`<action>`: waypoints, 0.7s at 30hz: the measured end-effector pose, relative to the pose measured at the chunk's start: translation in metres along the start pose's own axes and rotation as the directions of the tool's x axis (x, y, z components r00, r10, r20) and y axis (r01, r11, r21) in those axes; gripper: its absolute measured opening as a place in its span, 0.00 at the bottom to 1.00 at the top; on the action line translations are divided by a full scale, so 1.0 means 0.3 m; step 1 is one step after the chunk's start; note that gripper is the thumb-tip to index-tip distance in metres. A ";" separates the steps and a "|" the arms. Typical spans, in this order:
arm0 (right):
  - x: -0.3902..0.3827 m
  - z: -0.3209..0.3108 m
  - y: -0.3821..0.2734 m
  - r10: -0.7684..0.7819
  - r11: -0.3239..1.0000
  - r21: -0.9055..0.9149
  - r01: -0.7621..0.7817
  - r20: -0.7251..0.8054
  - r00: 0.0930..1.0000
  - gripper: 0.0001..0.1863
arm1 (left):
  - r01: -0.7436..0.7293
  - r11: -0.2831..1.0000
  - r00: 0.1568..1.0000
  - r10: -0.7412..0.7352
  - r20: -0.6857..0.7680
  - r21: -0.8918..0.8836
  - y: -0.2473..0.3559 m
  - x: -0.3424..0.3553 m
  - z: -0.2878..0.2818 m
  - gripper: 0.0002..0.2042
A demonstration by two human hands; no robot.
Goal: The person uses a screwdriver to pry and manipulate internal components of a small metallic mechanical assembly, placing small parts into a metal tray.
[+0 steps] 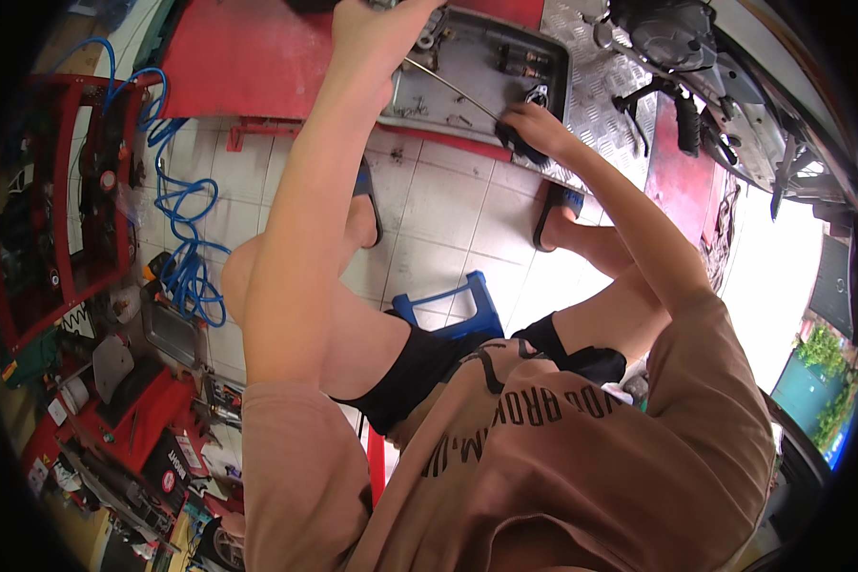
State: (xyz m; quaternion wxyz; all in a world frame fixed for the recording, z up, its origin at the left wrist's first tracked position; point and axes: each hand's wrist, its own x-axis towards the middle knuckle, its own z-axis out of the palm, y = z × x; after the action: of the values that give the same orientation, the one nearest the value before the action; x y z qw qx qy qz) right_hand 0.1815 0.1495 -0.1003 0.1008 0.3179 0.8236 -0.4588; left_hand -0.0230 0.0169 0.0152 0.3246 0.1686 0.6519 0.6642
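Note:
My right hand is closed round the dark handle of a long screwdriver-like tool. Its thin metal shaft slants up and left across a grey metal tray. My left hand reaches over the tray's left side, near the far end of that shaft. Its fingers look bent round something, but the top edge of the picture cuts them off. In the tray lie dark cylindrical parts, a ring-shaped metal part near my right hand, and several small screws.
The tray rests on a red bench beside a chequered metal plate. A motorcycle engine stands at the far right. On the left are a coiled blue hose and a red rack. A blue stool is beneath me.

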 end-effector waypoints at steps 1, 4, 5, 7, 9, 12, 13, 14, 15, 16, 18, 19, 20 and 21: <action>-0.072 -0.058 0.006 -0.034 0.997 0.073 0.031 0.043 0.999 0.18 | 0.033 0.997 0.999 -0.032 0.011 -0.076 0.005 0.006 -0.015 0.14; -0.273 -0.178 0.044 -0.017 0.987 0.160 0.024 -0.043 0.999 0.26 | 0.141 0.965 0.990 -0.138 0.026 -0.222 0.034 -0.005 0.008 0.14; -0.292 -0.199 0.059 -0.038 0.984 0.170 0.046 -0.050 0.998 0.26 | 0.130 0.969 0.991 -0.131 0.012 -0.210 0.031 0.007 0.018 0.13; -0.317 -0.221 0.056 -0.084 0.976 0.198 0.092 -0.045 0.995 0.26 | 0.116 0.978 0.992 -0.123 -0.033 -0.176 0.002 0.031 -0.010 0.12; -0.329 -0.226 0.012 -0.167 0.967 0.170 0.189 -0.132 0.977 0.21 | 0.188 0.937 0.980 -0.198 -0.004 -0.294 0.001 0.038 -0.009 0.10; -0.344 -0.214 0.014 -0.274 0.954 0.039 0.296 -0.282 0.919 0.16 | 0.289 0.829 0.953 -0.296 0.062 -0.478 -0.023 0.051 0.003 0.07; -0.351 -0.219 0.016 -0.288 0.948 0.045 0.314 -0.291 0.912 0.16 | 0.299 0.809 0.950 -0.301 0.081 -0.505 -0.024 0.056 0.013 0.07; -0.358 -0.226 0.024 -0.301 0.943 0.050 0.330 -0.296 0.906 0.16 | 0.312 0.786 0.946 -0.308 0.099 -0.534 -0.028 0.059 0.022 0.06; -0.364 -0.231 0.032 -0.314 0.937 0.054 0.344 -0.302 0.900 0.17 | 0.324 0.761 0.942 -0.314 0.118 -0.562 -0.032 0.064 0.028 0.05; -0.369 -0.233 0.036 -0.313 0.936 0.053 0.347 -0.322 0.893 0.16 | 0.327 0.753 0.941 -0.318 0.119 -0.571 -0.038 0.071 0.029 0.06; -0.369 -0.237 0.048 -0.362 0.918 0.023 0.395 -0.358 0.861 0.16 | 0.331 0.735 0.938 -0.322 0.126 -0.592 -0.050 0.089 0.029 0.06; -0.368 -0.240 0.052 -0.385 0.908 0.007 0.418 -0.376 0.843 0.16 | 0.335 0.738 0.939 -0.312 0.145 -0.586 -0.055 0.099 0.027 0.06; -0.370 -0.241 0.056 -0.374 0.915 0.002 0.404 -0.375 0.848 0.16 | 0.341 0.739 0.938 -0.304 0.164 -0.581 -0.057 0.103 0.027 0.06; -0.371 -0.243 0.056 -0.363 0.921 -0.003 0.390 -0.374 0.853 0.16 | 0.347 0.740 0.937 -0.296 0.184 -0.576 -0.060 0.108 0.029 0.06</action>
State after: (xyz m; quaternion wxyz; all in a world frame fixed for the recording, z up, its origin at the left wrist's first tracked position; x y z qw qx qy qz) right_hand 0.2875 0.1676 -0.0203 -0.1584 0.2339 0.8567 -0.4316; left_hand -0.0371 0.0434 -0.0080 0.4966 -0.0315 0.4136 0.7625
